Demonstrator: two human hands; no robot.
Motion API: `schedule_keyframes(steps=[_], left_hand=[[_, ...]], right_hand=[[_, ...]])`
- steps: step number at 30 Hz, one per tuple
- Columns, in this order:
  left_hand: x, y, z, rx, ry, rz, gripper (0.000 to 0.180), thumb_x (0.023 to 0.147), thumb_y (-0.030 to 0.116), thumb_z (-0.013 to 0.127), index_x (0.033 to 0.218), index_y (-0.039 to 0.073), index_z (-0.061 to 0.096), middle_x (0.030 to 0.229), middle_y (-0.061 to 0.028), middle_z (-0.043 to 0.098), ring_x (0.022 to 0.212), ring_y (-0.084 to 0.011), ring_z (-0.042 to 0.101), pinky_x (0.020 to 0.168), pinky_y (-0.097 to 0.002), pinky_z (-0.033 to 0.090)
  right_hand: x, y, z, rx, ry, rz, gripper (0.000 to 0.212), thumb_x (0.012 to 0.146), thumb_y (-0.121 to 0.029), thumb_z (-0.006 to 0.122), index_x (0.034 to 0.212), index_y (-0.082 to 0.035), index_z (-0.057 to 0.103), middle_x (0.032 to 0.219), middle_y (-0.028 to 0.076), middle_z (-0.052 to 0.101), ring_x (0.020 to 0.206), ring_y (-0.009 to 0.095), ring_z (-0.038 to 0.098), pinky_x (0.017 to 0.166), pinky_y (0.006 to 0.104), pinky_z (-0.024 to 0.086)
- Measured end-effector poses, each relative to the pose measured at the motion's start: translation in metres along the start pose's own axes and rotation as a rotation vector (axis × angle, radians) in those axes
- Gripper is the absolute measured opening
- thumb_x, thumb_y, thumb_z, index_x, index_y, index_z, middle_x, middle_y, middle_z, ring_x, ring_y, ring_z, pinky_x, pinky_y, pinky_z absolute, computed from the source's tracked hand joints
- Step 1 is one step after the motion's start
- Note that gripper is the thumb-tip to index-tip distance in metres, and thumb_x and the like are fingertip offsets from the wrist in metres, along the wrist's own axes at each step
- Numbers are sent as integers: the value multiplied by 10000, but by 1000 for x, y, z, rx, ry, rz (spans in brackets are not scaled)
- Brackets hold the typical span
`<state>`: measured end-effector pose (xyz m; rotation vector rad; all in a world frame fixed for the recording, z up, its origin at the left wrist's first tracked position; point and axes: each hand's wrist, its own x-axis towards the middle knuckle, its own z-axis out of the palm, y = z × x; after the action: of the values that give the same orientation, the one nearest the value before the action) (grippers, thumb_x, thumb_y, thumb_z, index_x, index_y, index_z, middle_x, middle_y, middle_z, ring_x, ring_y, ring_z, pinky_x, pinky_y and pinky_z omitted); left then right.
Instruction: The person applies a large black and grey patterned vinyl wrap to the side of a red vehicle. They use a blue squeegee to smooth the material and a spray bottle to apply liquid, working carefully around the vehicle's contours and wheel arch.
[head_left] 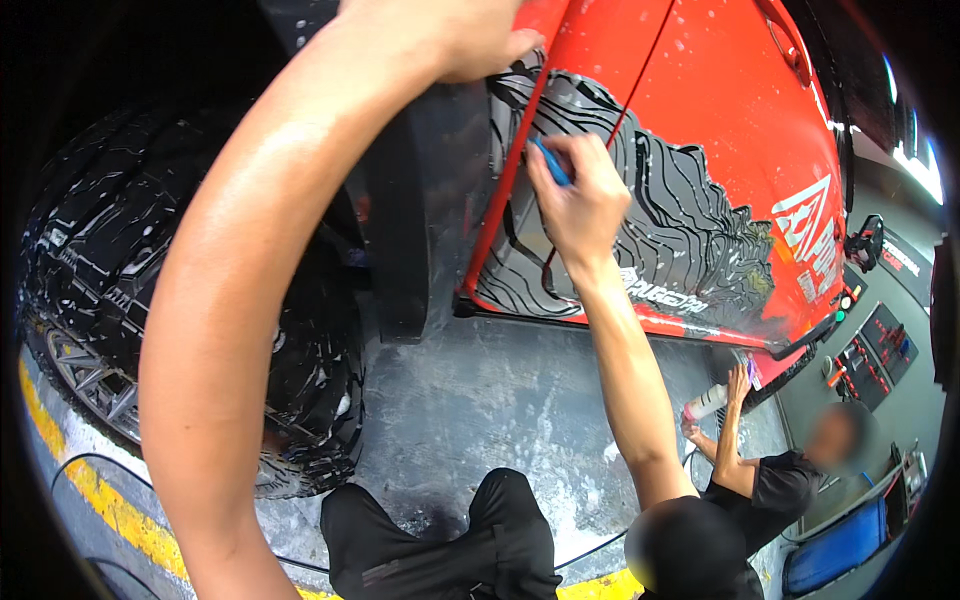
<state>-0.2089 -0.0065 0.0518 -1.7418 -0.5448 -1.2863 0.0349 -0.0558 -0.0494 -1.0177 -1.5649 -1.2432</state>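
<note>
My right hand (585,195) is closed around a small blue tool (553,162); its exact kind is hidden by the fingers. It presses at the grey-and-black wavy graphic (660,215) on the lower part of a red car door (720,100), close to the door's edge. Water drops and streaks wet the panel. High up, my left hand (480,40) rests against the red bodywork by the door edge, one digit stretched out and the other fingers mostly cut off by the picture's top. My left forearm arches across the view in front of the wheel.
A chunky black tyre (110,270) with foam on it stands at left, beside a dark wheel-arch panel (425,220). At right a co-worker (770,490) holds a bottle (706,403) near the car. Yellow floor stripes (120,515), a cable and a blue seat (840,550) lie around.
</note>
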Motion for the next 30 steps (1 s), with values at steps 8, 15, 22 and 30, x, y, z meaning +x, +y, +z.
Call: schedule_keyframes(steps=[8, 15, 22, 30], left_hand=[[0, -3, 7, -49, 60, 22, 689, 1008, 429, 690, 1575, 54, 581, 1719, -127, 481, 1670, -282, 308, 1389, -480, 202], [3, -1, 8, 25, 29, 14, 696, 1010, 435, 695, 1582, 58, 575, 1734, -130, 462, 1674, -286, 301, 1387, -480, 212], [1, 0, -5, -55, -43, 5, 709, 1019, 456, 678, 1589, 50, 567, 1735, -136, 457, 1677, -291, 291, 1390, -480, 204], [3, -13, 26, 6, 96, 44, 721, 1020, 473, 677, 1593, 51, 561, 1731, -136, 462, 1684, -280, 280, 1393, -476, 194]], right_hand=[[-2, -4, -4, 46, 40, 154, 187, 885, -125, 861, 918, -29, 704, 838, 125, 687, 699, 286, 699, 646, 398, 561], [-3, -10, -8, 21, 51, 236, 189, 876, -117, 850, 888, -27, 685, 810, 117, 683, 667, 277, 691, 619, 393, 554], [-7, -8, -8, 7, 69, 224, 207, 873, -132, 855, 894, -31, 676, 816, 105, 688, 660, 277, 692, 616, 398, 555], [-11, 2, -13, 35, 63, 250, 171, 875, -101, 865, 902, -42, 706, 777, 87, 654, 612, 213, 619, 594, 350, 523]])
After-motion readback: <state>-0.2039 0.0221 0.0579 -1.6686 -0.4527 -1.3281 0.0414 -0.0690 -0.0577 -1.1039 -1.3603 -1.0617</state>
